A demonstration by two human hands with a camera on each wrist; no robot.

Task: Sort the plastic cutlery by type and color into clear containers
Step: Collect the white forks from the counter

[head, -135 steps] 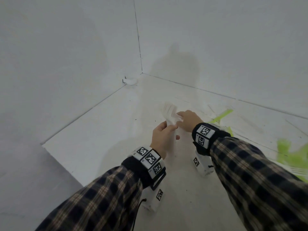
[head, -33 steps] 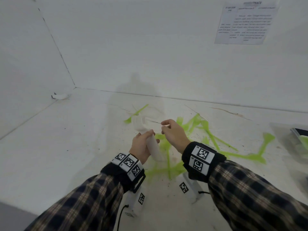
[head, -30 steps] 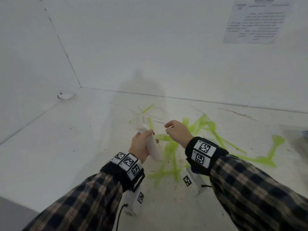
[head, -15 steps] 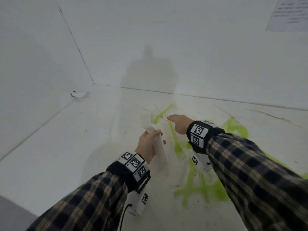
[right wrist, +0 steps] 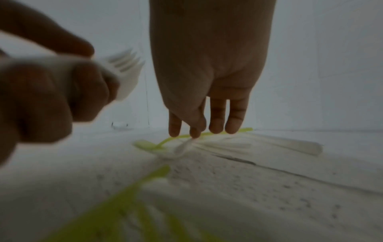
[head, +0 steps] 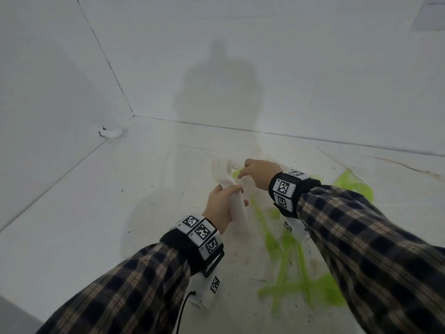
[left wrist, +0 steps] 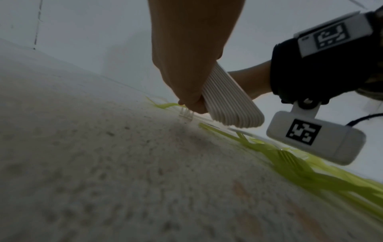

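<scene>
My left hand (head: 224, 203) grips a thick stack of white plastic forks (head: 237, 208), tines pointing away and handles fanned below the palm (left wrist: 228, 101). Just beyond it, my right hand (head: 240, 174) reaches down to the table. Its thumb and forefinger tips meet on the raised end of a single white fork (right wrist: 182, 149) that lies across a green piece (right wrist: 165, 140). Several green cutlery pieces (head: 289, 273) lie scattered under my right forearm. No clear container is in view.
More white cutlery (right wrist: 290, 145) lies flat to the right of my right hand. A small white object (head: 113, 132) sits in the far left corner where the white walls meet. A printed sheet (head: 431, 13) hangs on the back wall, top right.
My right hand left the stack and dropped forward to the table onto the white fork. The left hand kept hold of the stack. My view swung left, away from the green pile.
</scene>
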